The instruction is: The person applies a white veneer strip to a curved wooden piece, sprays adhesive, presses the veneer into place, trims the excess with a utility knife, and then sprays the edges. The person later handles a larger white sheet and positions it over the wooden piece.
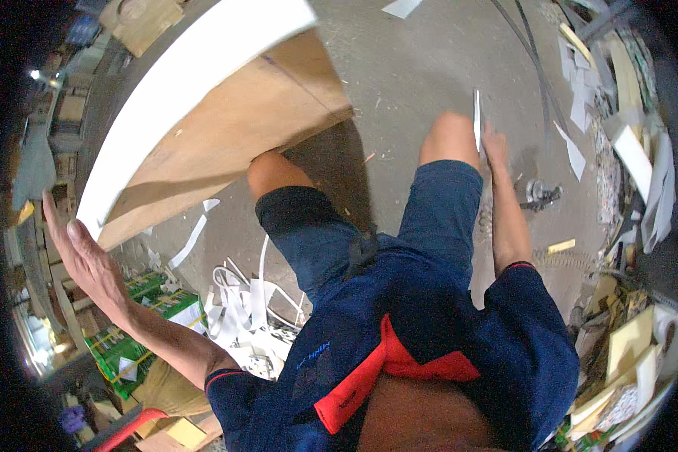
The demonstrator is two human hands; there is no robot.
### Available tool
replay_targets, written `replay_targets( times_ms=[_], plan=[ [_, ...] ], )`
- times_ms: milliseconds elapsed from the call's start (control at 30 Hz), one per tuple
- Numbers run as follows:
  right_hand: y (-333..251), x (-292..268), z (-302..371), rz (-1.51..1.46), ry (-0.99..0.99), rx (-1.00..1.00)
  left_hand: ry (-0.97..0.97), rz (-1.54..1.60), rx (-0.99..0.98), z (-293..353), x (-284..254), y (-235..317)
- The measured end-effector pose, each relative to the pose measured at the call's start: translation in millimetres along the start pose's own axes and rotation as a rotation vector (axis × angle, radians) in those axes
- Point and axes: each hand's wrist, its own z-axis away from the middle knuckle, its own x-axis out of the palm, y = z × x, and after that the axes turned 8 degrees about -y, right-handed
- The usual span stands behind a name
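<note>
A large curved piece with a plywood face (233, 120) and a thick white foam-like edge (196, 71) stands tilted at the left, against or close to my left knee. My left hand (90, 260) is at its lower left end, thumb beside the white edge and fingers stretched out and apart; whether it presses on the edge I cannot tell. By my right knee, my right hand (494, 145) is closed on what looks like a knife with a long thin blade (477, 117) pointing away from me. The handle is hidden in my fingers.
White offcut strips (241, 301) lie in a heap at the lower left, next to a green package (147, 290). A coiled hose (580, 262) and a metal tool (541, 194) rest on the floor at the right. Foam and board scraps (633, 162) line the right side.
</note>
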Motion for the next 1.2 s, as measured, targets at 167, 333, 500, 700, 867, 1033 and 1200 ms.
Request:
replay_targets(
  times_ms=[167, 333, 500, 700, 867, 1033, 1200],
  plan=[
    [-128.2, -26.1, 40.8, -0.518, -0.13, -0.348, -0.367, 0.146, 0.019, -45.7, 48.7, -6.3],
    [-225.2, 75.7, 141.0, -0.434, -0.137, -0.972, -0.415, 0.011, 0.138, -48.0, 55.6, -13.4],
    [-234.3, 123.9, 181.0, -0.501, -0.075, -0.889, -0.434, 0.024, 0.115, -46.4, 51.5, -0.8],
    [-229.9, 126.0, 150.2, -0.273, -0.066, -0.833, -0.421, 0.018, 0.102, -41.4, 52.5, -9.1],
    [-223.7, 143.3, 143.4, 0.169, 0.007, -0.93, -0.423, -0.094, 0.174, -43.1, 49.4, -13.4],
    [-202.7, 140.0, 150.5, -0.194, -0.188, -0.715, -0.517, -0.261, -0.044, -38.9, 42.5, 6.1],
    [-185.1, 126.0, 131.8, -0.127, -0.227, -0.48, -0.446, -0.212, 0.021, -35.9, 35.5, 19.6]
  ],
)
